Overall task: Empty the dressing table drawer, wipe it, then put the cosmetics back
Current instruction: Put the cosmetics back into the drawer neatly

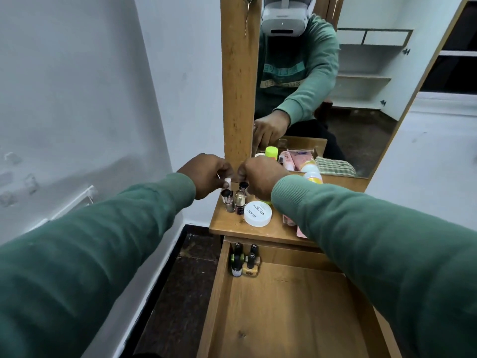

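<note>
**White walls, wooden dressing table, both hands at the little bottles**

White plaster wall (77,99) runs along my left, and the wooden dressing table (227,226) stands in the corner against it, its tall mirror (361,86) rising behind the top. Below the top, the drawer (284,319) is pulled out toward me. Four nail polish bottles (244,262) stand upright, bunched in its back left corner, and the rest of its wooden floor shows bare.

Both my arms, in green sleeves (103,241), reach to the back left of the table top. My left hand (206,174) is curled, thumb and fingers pinching the top of a pale pink stick (227,182). My right hand (260,179) is just beside it, the knuckles almost meeting, fingers bent down over a dark-capped bottle (243,186); whether I have hold of that one I cannot tell, since my own hand hides the fingertips.

Under the hands a gold-capped bottle (239,196) stands close among other small bottles. Just beside them, nearer me, lies a round white tub (258,213) with "NAIL POLISH" printed on its lid. Past my right wrist, a white and orange bottle (313,177) sits at the foot of the mirror.
</note>
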Tool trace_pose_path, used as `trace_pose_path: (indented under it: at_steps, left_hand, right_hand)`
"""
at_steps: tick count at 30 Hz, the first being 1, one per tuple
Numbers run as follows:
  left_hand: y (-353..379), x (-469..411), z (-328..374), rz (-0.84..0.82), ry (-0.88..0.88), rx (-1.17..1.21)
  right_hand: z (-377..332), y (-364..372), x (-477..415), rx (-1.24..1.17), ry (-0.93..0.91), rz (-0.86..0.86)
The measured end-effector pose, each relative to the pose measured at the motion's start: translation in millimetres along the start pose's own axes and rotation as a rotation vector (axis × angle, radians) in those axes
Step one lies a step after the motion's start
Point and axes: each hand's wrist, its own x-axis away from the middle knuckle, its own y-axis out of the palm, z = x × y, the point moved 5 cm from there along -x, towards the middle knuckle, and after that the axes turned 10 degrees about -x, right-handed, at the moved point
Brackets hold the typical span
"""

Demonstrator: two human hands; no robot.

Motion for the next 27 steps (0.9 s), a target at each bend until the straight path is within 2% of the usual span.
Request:
trace_pose_path:
  at_steps: [4,9,15,20,27]
  left_hand:
    - [-3,-1,-2,0.061,-0.042,0.017]
    - [-45,4,-2,0.210,-0.116,0.094]
    - [-103,31,28,0.333,-0.063,0.087]
    - [-102,76,61,0.296,0.001,0.077]
    - [-42,132,82,0.160,-0.003,0.091]
  right_hand:
    - [-1,-6,1,-0.006,-0.001,0.046]
    - [-5,-54,10,-0.069,0.023,0.170]
    - [-20,-113,50,-0.201,0.031,0.234]
    - [-33,-107,99,-0.255,0.043,0.170]
    - [-25,-38,154,-0.259,0.078,0.034]
